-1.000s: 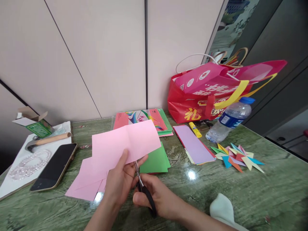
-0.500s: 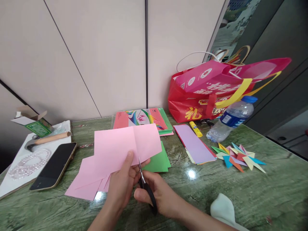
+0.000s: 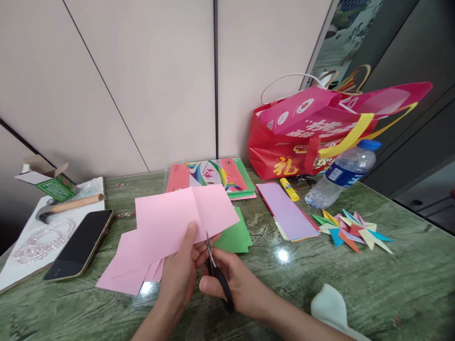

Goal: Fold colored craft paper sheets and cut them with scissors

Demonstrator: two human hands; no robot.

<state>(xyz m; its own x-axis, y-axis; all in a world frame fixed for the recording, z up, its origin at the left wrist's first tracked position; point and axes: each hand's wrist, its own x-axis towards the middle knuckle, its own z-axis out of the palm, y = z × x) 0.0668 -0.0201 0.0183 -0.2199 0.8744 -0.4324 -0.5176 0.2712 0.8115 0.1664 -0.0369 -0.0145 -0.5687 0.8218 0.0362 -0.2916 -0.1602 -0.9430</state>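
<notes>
My left hand (image 3: 183,263) grips a creased sheet of pink paper (image 3: 163,220) by its lower edge, thumb on top and fingers behind. Black-handled scissors (image 3: 221,282) are in my right hand (image 3: 241,284), their blades at the paper's lower edge, close to the crease. Whether the blades are fully closed is hard to make out. More pink paper (image 3: 122,265) lies on the table under and left of the held sheet. Green paper (image 3: 234,237) shows behind it on the right.
Behind lies a packet of coloured paper (image 3: 209,174). Rightward are purple strips (image 3: 289,213), a glue stick (image 3: 289,189), a folded paper star (image 3: 351,230), a water bottle (image 3: 343,173) and a red bag (image 3: 273,147). A phone (image 3: 80,244) and a hammer (image 3: 71,204) lie left.
The pink sheet has tilted and shifted slightly left and down at its top edge. Both hands keep their holds, and the scissors have moved very little.
</notes>
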